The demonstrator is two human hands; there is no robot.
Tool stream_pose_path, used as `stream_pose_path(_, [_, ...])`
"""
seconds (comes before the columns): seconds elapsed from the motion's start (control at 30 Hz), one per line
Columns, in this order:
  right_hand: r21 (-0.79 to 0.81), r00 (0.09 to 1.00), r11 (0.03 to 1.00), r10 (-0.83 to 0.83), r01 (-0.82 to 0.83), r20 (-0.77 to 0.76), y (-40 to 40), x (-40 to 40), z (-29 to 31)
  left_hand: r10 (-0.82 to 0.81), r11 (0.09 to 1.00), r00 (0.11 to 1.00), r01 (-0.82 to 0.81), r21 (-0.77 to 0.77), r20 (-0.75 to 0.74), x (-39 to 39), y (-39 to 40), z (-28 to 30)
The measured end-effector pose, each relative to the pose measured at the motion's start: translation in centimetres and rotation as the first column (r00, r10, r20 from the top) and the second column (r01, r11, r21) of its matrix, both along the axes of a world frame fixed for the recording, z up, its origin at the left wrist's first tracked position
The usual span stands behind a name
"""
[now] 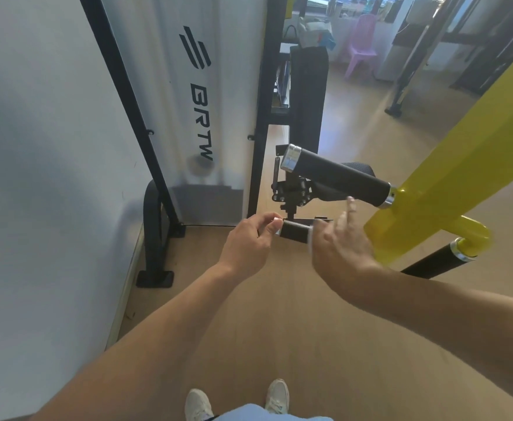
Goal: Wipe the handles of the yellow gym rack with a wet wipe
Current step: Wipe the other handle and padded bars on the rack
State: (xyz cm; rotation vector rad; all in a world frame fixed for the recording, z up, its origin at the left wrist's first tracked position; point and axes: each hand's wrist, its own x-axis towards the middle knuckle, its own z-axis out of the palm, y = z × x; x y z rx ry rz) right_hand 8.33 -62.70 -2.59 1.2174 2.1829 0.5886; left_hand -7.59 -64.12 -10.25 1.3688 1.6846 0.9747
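Left hand: the left hand [249,241] is curled, thumb and fingers pinching the left end of a small dark packet [293,233] held out in front of the body.
Right hand: the right hand [340,247] is at the packet's right end, where something white shows at the edge; two fingers [350,208] stick up straight, and whether the others grip the packet cannot be told, since the back of the hand hides them.
White panel: a tall white panel [188,86] with black lettering stands at the left, in a black frame [127,86] whose foot rests on the floor.
Yellow rack: the yellow beam [461,165] of the rack slants down from the upper right, just beside the right hand.
Floor: tan floor [279,314] under both arms.
Upper handle: a black handle [337,174] with silver end caps sticks out leftwards from the beam, above the hands and not touched by either.
Lower handle: a second black handle [431,264] hangs from a yellow bend lower right, partly behind the right forearm.
Pink chair: a pink plastic chair [361,47] stands far back.
Shoes: two pale shoes [276,396] at the bottom edge.
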Motion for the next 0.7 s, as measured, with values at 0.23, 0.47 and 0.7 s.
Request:
stream_pose_path(0.23, [-0.016, 0.989, 1.0, -0.001, -0.002, -0.145, 1.0, 0.2, -1.4, 0.017, 1.0, 1.0, -0.017, -0.011, 0.006, -0.1, -0.1, 0.5])
stream_pose_path(0.47, [-0.081, 0.934, 0.992, 0.06, -0.095, -0.352, 1.9, -1.2, -1.9, 0.045, 0.999, 0.998, -0.046, 0.008, 0.051, 0.3, -0.4, 0.6])
stream_pose_path(0.7, [0.012, 0.684, 0.97, 0.18, -0.243, -0.707, 1.4, -0.1, -3.6, 0.101, 0.99, 0.994, -0.105, 0.097, 0.044, 1.5, -1.1, 0.4])
